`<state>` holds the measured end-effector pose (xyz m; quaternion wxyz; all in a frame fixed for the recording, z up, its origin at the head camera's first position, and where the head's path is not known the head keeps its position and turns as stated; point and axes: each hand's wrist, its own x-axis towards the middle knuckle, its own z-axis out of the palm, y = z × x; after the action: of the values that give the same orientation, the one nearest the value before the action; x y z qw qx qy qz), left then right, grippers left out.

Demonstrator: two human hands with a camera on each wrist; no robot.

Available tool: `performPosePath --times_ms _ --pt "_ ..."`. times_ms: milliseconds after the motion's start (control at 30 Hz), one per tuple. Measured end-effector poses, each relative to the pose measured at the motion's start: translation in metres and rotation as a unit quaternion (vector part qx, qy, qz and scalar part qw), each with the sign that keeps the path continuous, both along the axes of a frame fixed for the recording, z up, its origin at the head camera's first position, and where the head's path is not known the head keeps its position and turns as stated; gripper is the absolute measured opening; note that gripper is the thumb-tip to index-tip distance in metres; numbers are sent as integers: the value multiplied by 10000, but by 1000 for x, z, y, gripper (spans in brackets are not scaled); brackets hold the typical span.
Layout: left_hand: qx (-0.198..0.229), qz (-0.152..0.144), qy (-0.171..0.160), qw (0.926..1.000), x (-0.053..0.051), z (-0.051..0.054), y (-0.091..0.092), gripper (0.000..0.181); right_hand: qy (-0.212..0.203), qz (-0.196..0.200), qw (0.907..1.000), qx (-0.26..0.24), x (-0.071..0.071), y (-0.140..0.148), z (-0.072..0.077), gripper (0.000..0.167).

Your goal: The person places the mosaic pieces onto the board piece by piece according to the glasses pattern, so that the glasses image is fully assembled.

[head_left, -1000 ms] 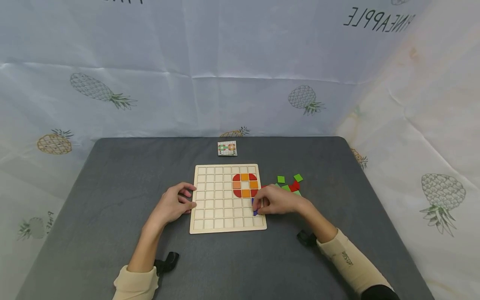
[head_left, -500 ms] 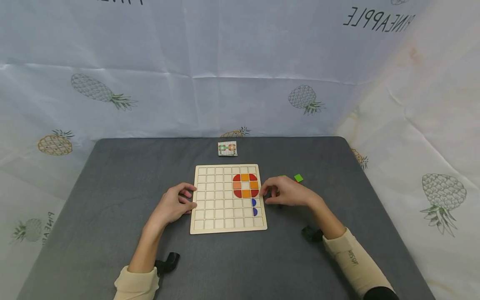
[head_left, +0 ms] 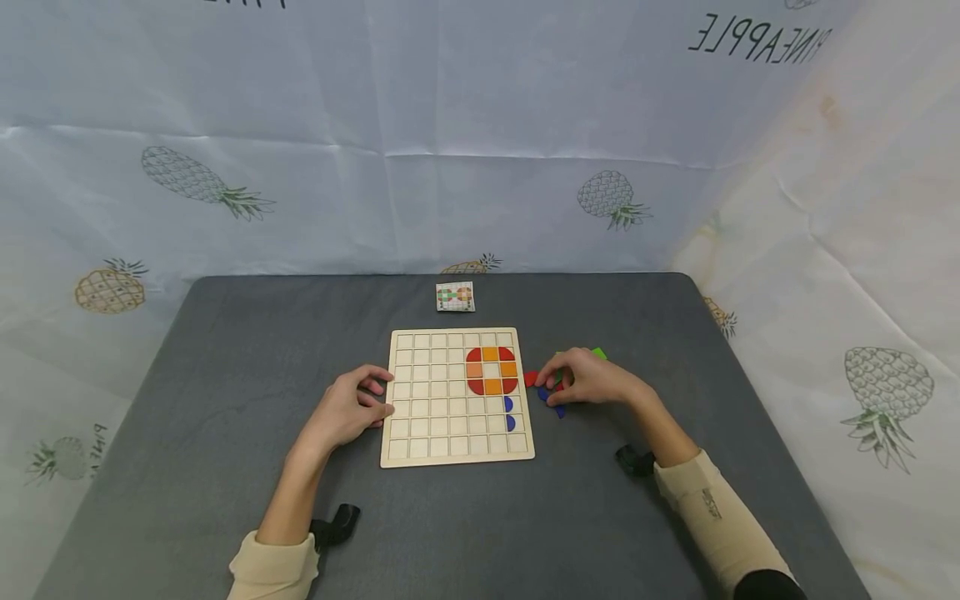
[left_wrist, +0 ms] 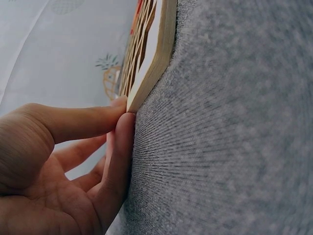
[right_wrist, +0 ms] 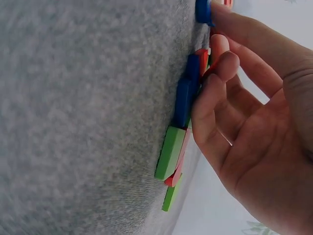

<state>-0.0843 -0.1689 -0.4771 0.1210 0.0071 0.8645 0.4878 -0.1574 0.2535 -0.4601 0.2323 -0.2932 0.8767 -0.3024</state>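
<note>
A pale wooden grid board (head_left: 431, 421) lies on the table. My left hand (head_left: 347, 408) holds its left edge; in the left wrist view, bent fingers (left_wrist: 115, 120) meet the board's corner (left_wrist: 151, 68). On the right side of the grid, red and orange pieces (head_left: 491, 387) form a ring, with two blue pieces (head_left: 510, 423) below. My right hand (head_left: 588, 377) hovers low over loose pieces beside the board, thumb and index tips apart. In the right wrist view, a fingertip touches a blue piece (right_wrist: 203, 11). Other fingers partly cover a red piece.
A small pattern card (head_left: 455, 297) lies behind the board on the dark table (head_left: 285, 333). Loose blue pieces (right_wrist: 183, 100), green pieces (right_wrist: 170, 152) and a red piece (head_left: 530, 379) lie close together right of the board. Pineapple-printed cloth (head_left: 480, 200) hangs beyond the table.
My right hand has left the lower blue pieces on the board and moved right to the loose pieces. My left hand stays at the board's edge.
</note>
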Motion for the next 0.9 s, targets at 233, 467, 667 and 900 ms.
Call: performPosePath --times_ms 233,467,667,900 --pt "29 8 -33 10000 0 0 0 46 -83 165 9998 -45 -9 0 -4 23" --pt "13 -7 -25 10000 0 -1 0 45 -134 413 9988 -214 -16 5 -7 26" --pt "18 -26 -27 10000 -1 -1 0 46 -117 380 9990 -220 -18 4 -7 24" --pt "27 -25 -25 10000 -1 -1 0 46 15 412 9988 -273 -18 3 -8 23"
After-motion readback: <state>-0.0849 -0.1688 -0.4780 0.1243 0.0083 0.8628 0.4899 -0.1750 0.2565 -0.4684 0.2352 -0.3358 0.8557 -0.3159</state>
